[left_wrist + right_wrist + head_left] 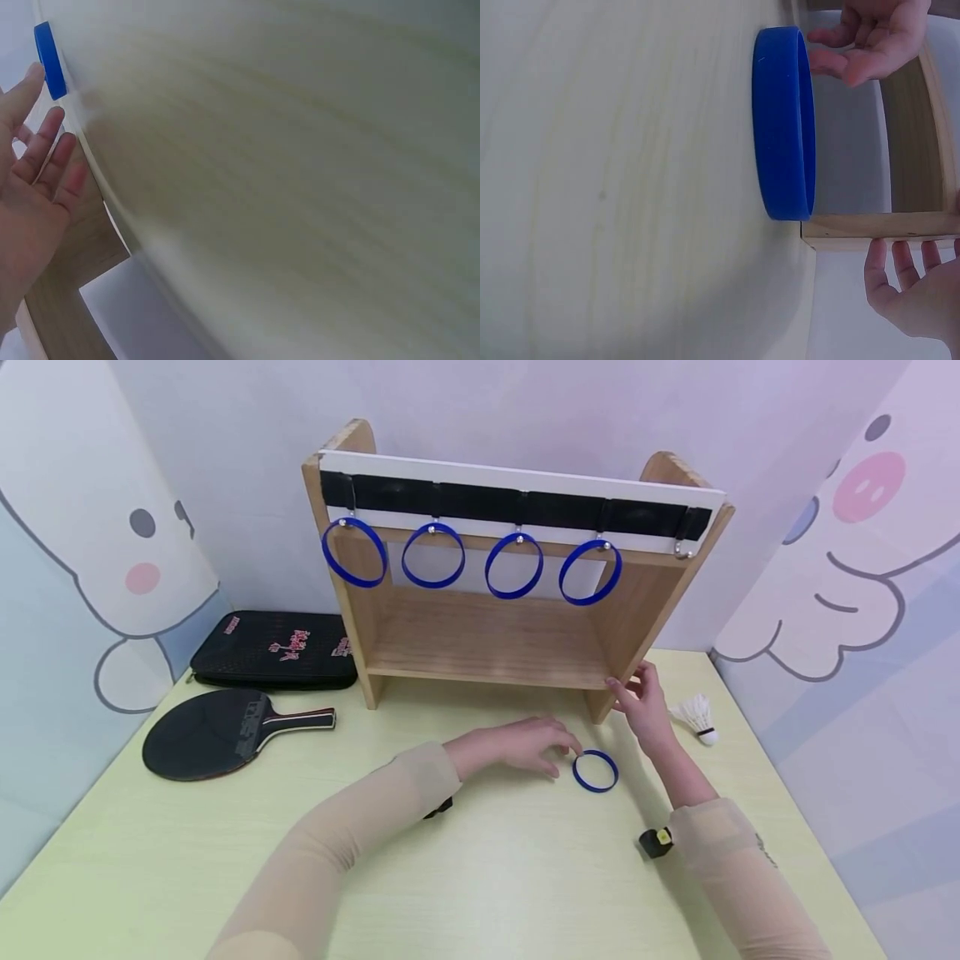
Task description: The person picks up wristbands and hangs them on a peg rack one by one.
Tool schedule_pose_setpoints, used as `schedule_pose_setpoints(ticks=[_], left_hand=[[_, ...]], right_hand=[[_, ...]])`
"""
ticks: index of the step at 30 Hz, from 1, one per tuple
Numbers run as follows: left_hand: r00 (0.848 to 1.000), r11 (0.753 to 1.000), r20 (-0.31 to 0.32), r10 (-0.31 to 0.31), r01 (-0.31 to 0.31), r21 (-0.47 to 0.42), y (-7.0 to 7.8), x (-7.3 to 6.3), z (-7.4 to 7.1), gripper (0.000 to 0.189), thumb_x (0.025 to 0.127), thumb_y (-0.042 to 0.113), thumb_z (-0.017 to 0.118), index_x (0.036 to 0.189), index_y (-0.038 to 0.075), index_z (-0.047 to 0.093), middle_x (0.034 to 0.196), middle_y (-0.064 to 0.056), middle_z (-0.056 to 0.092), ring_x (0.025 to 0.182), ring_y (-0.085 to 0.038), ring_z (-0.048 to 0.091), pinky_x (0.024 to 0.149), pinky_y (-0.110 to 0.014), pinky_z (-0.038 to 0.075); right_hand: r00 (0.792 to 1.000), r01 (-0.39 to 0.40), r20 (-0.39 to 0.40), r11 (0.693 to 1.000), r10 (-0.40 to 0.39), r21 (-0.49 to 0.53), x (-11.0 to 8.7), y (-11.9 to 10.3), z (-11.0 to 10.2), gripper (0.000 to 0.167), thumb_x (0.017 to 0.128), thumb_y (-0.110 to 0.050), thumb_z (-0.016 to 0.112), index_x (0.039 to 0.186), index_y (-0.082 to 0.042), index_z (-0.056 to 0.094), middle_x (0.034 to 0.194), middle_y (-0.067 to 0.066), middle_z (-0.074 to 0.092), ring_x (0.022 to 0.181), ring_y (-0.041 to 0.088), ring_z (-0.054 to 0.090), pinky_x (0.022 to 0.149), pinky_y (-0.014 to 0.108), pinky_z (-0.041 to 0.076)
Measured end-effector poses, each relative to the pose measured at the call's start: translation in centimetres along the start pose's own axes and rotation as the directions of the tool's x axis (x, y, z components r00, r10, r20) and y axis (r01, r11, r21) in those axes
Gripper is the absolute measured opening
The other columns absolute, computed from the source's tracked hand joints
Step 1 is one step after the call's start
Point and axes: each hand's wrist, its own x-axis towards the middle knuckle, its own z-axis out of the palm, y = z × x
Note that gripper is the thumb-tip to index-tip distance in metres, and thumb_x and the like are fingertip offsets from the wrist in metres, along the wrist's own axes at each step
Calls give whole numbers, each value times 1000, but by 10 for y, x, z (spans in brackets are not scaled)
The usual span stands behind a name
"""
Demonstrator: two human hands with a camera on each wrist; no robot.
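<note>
A blue ring [596, 790] lies flat on the table before the wooden rack's right leg. My left hand [521, 746] hovers beside it, index fingertip at its left edge, the other fingers loosely bent and holding nothing. My right hand [648, 714] grips the lower right side of the wooden rack [487, 639]. Its thumb lies at the front edge, and in the right wrist view its fingers [904, 262] press the outer face. Several blue rings [435, 584] hang from hooks on the white-and-black strip [480, 502] across the rack's top. The rightmost hook [683, 550] bears no ring.
A black zipped case [273, 652] lies left of the rack, with a table tennis bat [206, 735] in front of it. A shuttlecock [699, 720] is on the table right of my right hand. Walls with cartoon figures enclose the table's back and sides.
</note>
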Motion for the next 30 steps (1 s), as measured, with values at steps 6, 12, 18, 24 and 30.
schedule_pose_setpoints(ticks=[6,12,18,24,30], left_hand=[[998,999,57,12,-14,49,2,6,4,50,84,30,72,130,25,55,108,9,59,109,-8,47,100,-25,35],[997,997,73,-12,7,78,4,10,6,45,86,31,70,128,25,57,110,9,58,110,-8,46,100,-26,35],[998,994,54,-24,18,106,5,12,6,37,86,30,70,121,22,62,110,9,59,109,-8,47,99,-25,36],[999,997,13,-40,39,72,2,10,6,34,85,22,71,118,18,64,114,8,61,110,-8,49,100,-21,37],[998,999,-55,-37,36,-16,-3,7,2,29,83,14,72,112,13,66,105,6,62,102,-7,53,95,-18,40]], right_hand=[[1000,-4,14,1000,4,-10,-8,-21,3,47,93,-13,58,131,-3,32,120,3,42,100,7,50,71,26,56],[1000,-16,12,1000,16,-10,-4,-12,1,47,93,-15,58,132,-7,33,121,1,42,101,6,49,72,27,55],[1000,-8,-5,1000,8,-12,1,1,0,49,93,-19,59,134,-11,33,121,-1,41,103,9,50,70,24,55],[1000,-4,-5,1000,4,-14,1,3,0,46,93,-23,60,131,-16,35,121,1,42,104,10,50,70,22,55],[1000,9,-3,1000,-10,-11,1,5,0,44,93,-25,61,129,-17,36,120,0,42,103,10,51,69,22,55]])
